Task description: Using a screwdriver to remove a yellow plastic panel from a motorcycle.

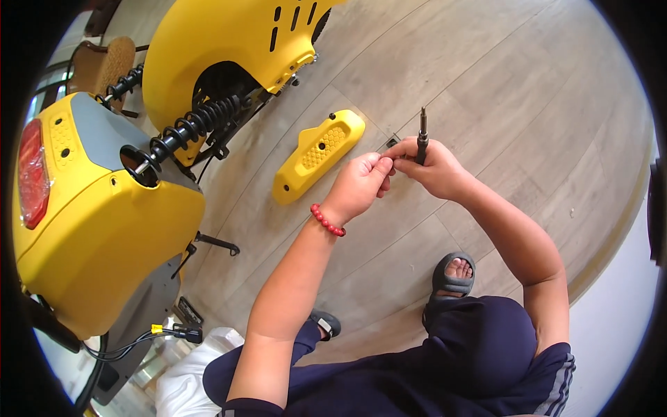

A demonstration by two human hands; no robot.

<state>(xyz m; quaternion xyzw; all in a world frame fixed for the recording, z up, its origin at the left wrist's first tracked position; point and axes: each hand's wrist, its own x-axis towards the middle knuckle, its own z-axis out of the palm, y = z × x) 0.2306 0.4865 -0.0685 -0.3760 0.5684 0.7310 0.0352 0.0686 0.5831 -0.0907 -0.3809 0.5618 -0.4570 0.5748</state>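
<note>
My right hand (439, 170) holds a screwdriver (422, 137) with a dark handle, its metal tip pointing away from me. Fingertip to fingertip with it is my left hand (356, 186), closed in a pinch, a red bead bracelet (327, 221) at its wrist. Whatever sits between the pinched fingers is hidden or too small to make out. Just beyond them shows a small dark piece (392, 142); I cannot tell whether it is held or on the floor. A yellow plastic cover (306, 170) with a honeycomb-textured panel and holes lies on the floor left of my hands.
A yellow scooter body (132, 229) with a red tail light (33, 174) fills the left side. Its black spring shock absorber (198, 126) runs toward a yellow fender (208, 42). Black cables with a connector (186, 333) hang at lower left, near a white bag (191, 379).
</note>
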